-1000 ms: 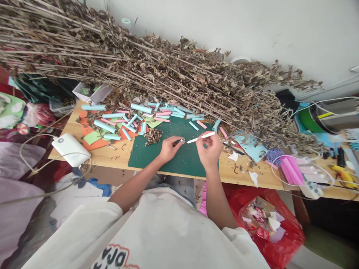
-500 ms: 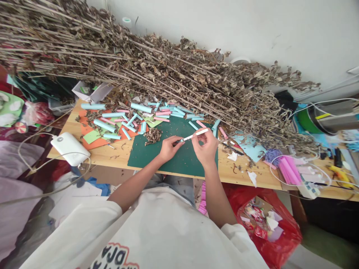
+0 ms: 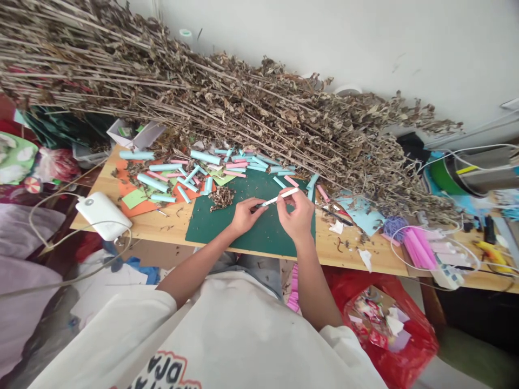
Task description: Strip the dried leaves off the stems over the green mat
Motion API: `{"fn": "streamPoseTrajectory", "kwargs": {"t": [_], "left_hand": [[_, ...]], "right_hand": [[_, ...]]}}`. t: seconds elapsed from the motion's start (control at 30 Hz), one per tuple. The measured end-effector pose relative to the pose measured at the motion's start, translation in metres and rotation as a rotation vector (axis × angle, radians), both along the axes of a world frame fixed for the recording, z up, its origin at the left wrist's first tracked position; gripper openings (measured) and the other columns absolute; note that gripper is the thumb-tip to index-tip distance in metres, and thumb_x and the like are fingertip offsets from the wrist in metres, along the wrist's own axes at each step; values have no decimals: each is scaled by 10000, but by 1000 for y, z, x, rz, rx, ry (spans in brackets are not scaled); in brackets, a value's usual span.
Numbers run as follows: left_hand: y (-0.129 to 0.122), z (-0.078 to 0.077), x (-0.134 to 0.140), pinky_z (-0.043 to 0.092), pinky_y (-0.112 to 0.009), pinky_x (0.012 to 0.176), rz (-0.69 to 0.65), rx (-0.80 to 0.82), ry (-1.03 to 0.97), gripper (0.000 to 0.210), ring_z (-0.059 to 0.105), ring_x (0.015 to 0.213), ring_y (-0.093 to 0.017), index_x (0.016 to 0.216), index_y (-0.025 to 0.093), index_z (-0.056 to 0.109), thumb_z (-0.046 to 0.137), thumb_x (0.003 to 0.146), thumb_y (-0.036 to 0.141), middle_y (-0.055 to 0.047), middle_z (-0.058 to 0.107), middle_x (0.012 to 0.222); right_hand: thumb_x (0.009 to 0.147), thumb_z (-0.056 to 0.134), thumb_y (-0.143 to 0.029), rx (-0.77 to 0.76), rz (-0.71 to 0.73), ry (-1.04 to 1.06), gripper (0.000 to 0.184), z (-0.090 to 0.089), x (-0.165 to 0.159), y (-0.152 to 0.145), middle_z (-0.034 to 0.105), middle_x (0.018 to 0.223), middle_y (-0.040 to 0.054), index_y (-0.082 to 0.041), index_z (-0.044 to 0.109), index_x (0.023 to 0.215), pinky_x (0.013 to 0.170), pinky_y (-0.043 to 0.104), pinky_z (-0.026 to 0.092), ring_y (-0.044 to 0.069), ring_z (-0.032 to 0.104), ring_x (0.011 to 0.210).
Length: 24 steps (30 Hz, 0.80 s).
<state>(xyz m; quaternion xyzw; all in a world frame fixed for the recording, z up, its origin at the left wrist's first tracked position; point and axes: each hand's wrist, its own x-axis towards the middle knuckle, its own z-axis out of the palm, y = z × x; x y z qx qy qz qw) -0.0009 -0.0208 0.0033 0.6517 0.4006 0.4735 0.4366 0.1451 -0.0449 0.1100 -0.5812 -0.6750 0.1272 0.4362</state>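
Between thumb and fingers, my right hand grips a slim white pen-like stick, which slants down to the left. My left hand is closed in a pinch at the stick's lower end, where a small light-blue piece shows at the fingertips. What exactly that piece is, I cannot make out. Both hands are above a dark green cutting mat. A small heap of dried leaves sits on the mat, left of my left hand. Beyond the hands lie several rolled light-blue paper tubes and thinner pink ones.
Long bundles of dried leafy stalks cover the back of the wooden table. A white power bank with a cable lies at the left. Pink paper rolls are at the right, above a red rubbish bag.
The view has shifted very slightly. Both hands keep nearly the same pose on the stick, which now tilts a touch less.
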Motion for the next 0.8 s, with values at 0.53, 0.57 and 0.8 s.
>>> {"fn": "streamPoseTrajectory", "kwargs": {"t": [0.53,0.57,0.8], "left_hand": [[1,-7,0,555,-238,647,38,-8,16,288,646,761,-150,985,153,717,626,875,404,-76,694,888],[1,-7,0,555,-237,647,33,-6,17,286,646,758,-148,988,154,717,624,877,400,-76,695,890],[1,-7,-1,541,-235,651,35,5,48,272,655,756,-152,993,154,718,612,888,381,-75,709,886]], "right_hand": [[914,488,-263,-43,45,-126,110,-4,-6,-1,657,852,51,-218,588,906,720,302,508,166,607,713],[914,488,-262,-57,55,-133,109,-6,-6,-1,657,853,50,-217,588,912,718,298,507,163,605,705],[912,481,-237,-66,91,-132,103,-27,-10,4,658,869,52,-211,581,913,728,289,495,162,612,716]]}}
